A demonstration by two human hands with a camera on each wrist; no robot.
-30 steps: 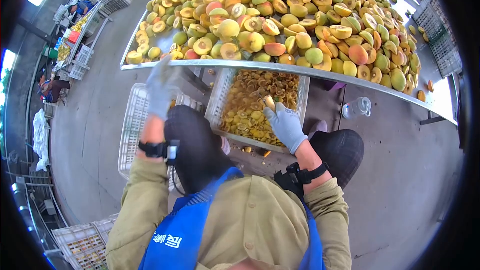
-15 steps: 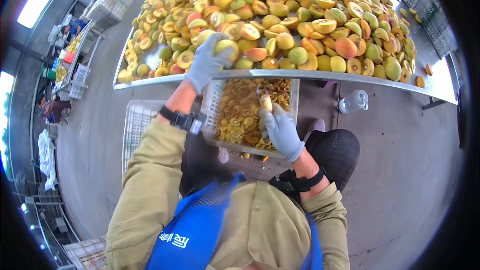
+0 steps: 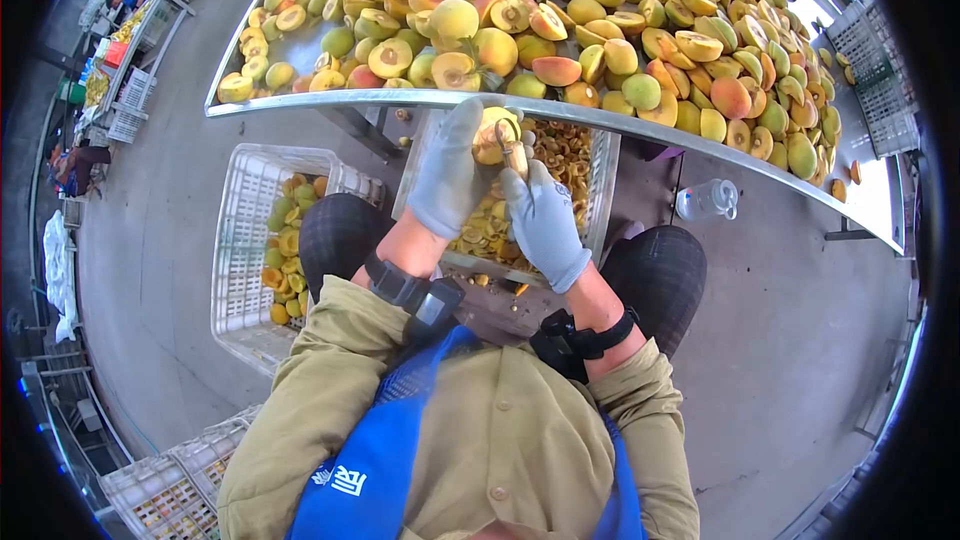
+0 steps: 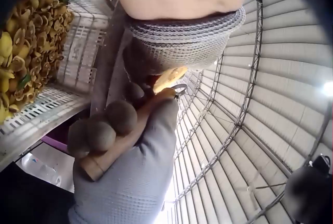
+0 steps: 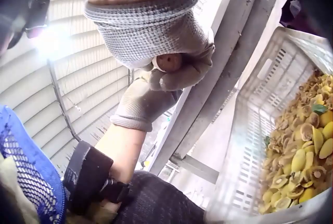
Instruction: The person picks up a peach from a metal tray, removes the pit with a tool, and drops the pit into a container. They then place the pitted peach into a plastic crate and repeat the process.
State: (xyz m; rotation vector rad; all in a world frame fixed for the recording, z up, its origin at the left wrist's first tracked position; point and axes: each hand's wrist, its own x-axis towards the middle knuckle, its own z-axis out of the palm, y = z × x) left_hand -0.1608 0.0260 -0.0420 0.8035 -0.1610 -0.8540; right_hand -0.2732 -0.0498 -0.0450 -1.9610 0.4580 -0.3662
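In the head view my gloved left hand (image 3: 447,180) holds a yellow peach half (image 3: 488,138), cut face showing, just below the table edge. My gloved right hand (image 3: 547,227) grips a pitting knife (image 3: 517,156) whose curved metal tip is at the cut face. The left wrist view shows the knife's wooden handle (image 4: 115,151) under the curled right fingers, its looped blade against the peach flesh. Seen from the right wrist, the handle's round butt (image 5: 169,63) sticks out of the right fist; the peach half is hidden there.
A metal table (image 3: 330,100) heaped with halved peaches (image 3: 620,25) stands in front. Beneath the hands is a white crate (image 3: 600,200) of pits and scraps. Another crate (image 3: 232,250), holding peach halves (image 3: 290,270), stands left of the knee. A clear plastic jug (image 3: 708,200) is on the floor at right.
The left hand reached to the table pile, took hold of a peach half and brought it back to the knife. The right hand kept its grip on the knife, moving slightly left and up.
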